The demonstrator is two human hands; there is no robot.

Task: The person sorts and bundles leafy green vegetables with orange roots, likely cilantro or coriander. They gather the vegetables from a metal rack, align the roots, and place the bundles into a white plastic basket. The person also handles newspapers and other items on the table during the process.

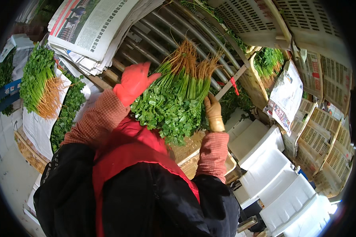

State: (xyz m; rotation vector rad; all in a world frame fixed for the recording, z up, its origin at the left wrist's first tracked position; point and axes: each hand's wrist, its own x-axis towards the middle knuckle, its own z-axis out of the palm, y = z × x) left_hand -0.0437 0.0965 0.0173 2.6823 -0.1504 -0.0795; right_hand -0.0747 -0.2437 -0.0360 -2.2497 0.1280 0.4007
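Observation:
A broad bunch of coriander (172,102) lies before me, with its brown roots pointing away over a rack of metal bars (154,32) and its leaves towards my body. My left hand (135,83), in a red rubber glove, is at the bunch's left side with thumb and fingers apart. In a tan glove, my right hand (213,107) grips the right edge of the bunch around the stems and leaves; part of its fingers is hidden behind the greens.
Stacked newspapers (95,32) sit at the upper left. Another rooted bunch (43,86) rests on newspaper at left. Plastic crates (252,20) stand along the right, above white foam boxes (273,171). A red tie (233,86) hangs on the rack's frame.

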